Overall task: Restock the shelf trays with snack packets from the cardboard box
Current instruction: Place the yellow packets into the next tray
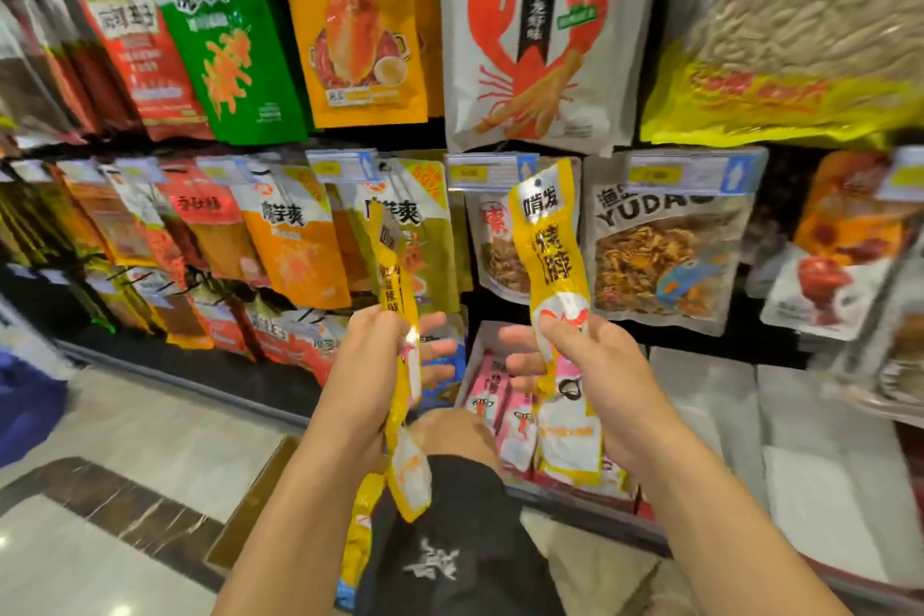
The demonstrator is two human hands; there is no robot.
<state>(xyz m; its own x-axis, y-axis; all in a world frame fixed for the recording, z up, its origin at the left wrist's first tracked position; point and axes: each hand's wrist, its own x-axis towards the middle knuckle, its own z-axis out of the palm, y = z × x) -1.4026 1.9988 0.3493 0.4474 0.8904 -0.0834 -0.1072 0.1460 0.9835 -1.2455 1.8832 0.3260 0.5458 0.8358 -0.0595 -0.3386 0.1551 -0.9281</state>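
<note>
Black shorts [450, 540] are covering the bent knee lowest in view, with a brown cardboard box [260, 500] sitting just left of it. Left hand [380, 360] is pinching a long yellow plastic snack packet [398, 295] between thumb and loosely spread fingers. Right hand [580, 355] is pinching a second yellow snack packet [547, 240] likewise, upright. Both packets are being held in front of the white shelf tray [481, 340] containing pink packets [492, 390].

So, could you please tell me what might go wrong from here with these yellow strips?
The left hand grips the left strip mid-length, so its dangling end could snag on the knee or tear. The right strip, in the right hand, stands close to the hanging bags and might knock one off.
</note>
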